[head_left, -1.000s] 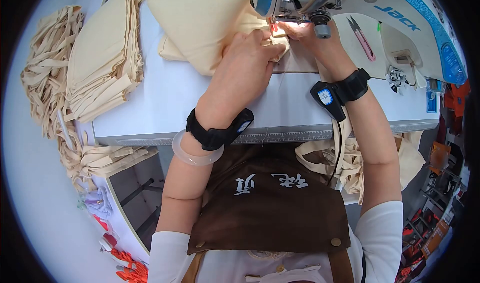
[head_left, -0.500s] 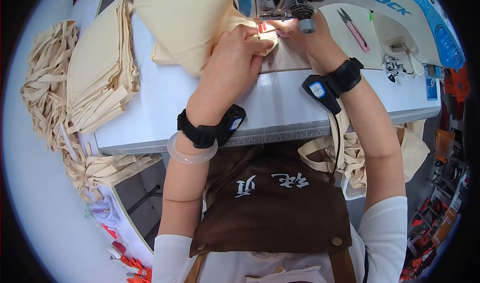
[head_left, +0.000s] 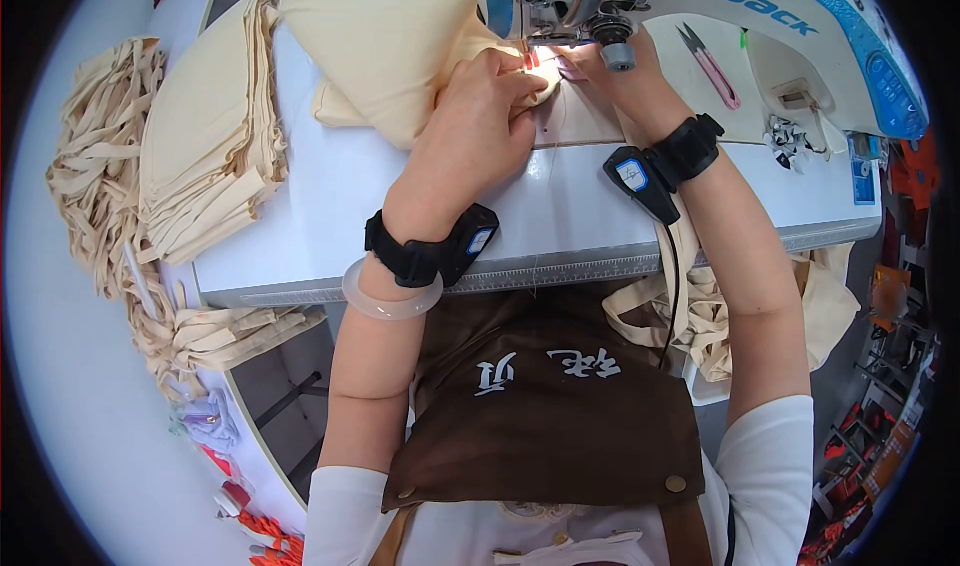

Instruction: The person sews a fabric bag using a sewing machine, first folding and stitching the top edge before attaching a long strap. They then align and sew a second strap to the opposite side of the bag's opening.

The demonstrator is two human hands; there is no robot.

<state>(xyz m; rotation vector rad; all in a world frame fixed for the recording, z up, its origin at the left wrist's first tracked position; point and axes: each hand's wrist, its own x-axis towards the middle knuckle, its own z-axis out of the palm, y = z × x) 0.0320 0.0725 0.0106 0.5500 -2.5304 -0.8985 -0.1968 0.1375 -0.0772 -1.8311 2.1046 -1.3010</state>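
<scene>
Under the lit needle area of a sewing machine lies a large folded piece of cream fabric. My left hand is closed on its near edge, with thumb and fingers pressed together just left of the needle. On the other side, my right hand curls close to the needle, its fingertips partly hidden by the machine head. A cream fabric strap runs from beneath my right hand and wrist over the table edge. A thin thread hangs down in front of the fabric.
Stacked cream fabric panels and a heap of cream straps lie at left. Pink-handled thread snips rest on the machine bed, near small black-and-white scraps. More straps hang below the ruler-marked table edge.
The view has shifted slightly. My left hand and wrist have moved a little right and forward with the fabric, staying by the needle. My right hand has hardly moved.
</scene>
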